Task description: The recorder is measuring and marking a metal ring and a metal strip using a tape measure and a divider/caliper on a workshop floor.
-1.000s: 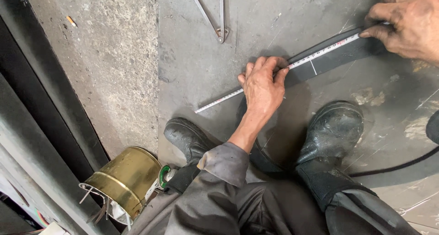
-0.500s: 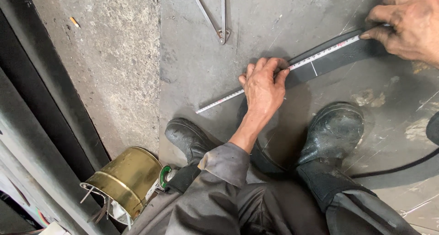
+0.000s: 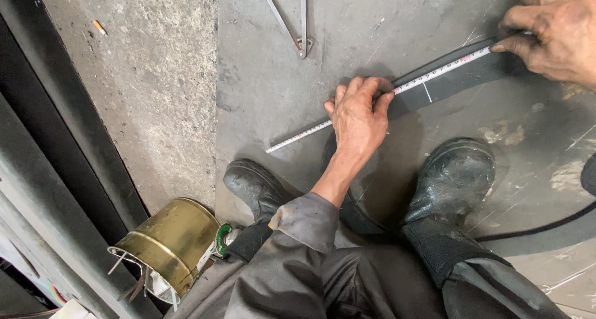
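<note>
A white measuring tape lies stretched slantwise across a grey steel plate on the floor. My left hand presses flat on the tape near its middle, fingers together. My right hand at the top right pins the tape's far end against a dark flat metal strip with its fingertips. The strip runs under the tape between my two hands and carries a white mark. Both my black boots stand on the plate below the tape.
A metal compass-like divider lies on the plate at the top. Rough concrete borders the plate on the left. A brass-coloured tin can lies at the lower left beside a dark steel beam. A black cable curves at the right.
</note>
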